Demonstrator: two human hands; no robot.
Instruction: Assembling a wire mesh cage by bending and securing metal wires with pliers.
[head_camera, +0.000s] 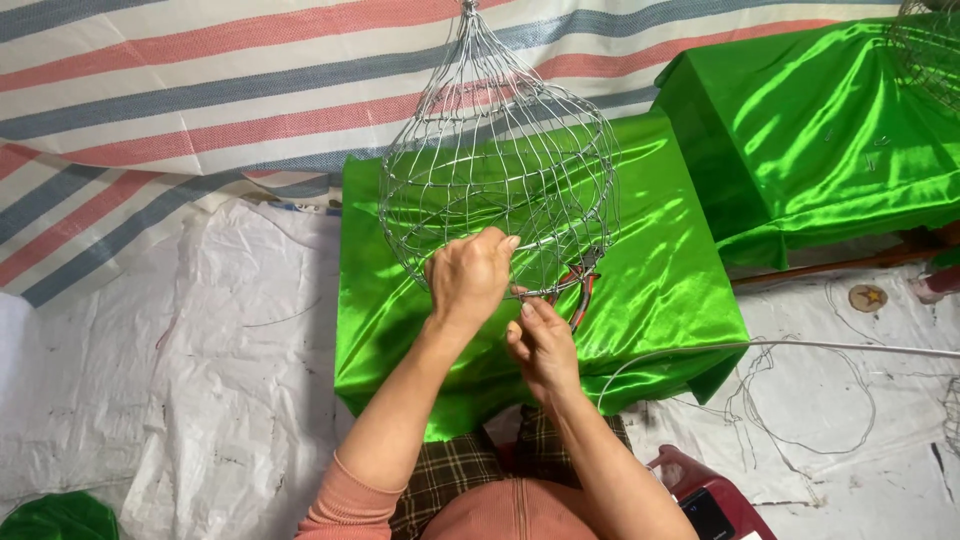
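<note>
Gripping the lower rim of the hanging wire frame (497, 165) with left hand (468, 277) fingers curled; right hand (541, 345) pinching wire beneath, above green cloth (660, 270), beside red-handled pliers (583, 287).

A single head-worn view looks steeply down and forward from close above the person's lap – onto the near edge of the green-draped surface (660, 290) – toward a striped backdrop (200, 90).
</note>
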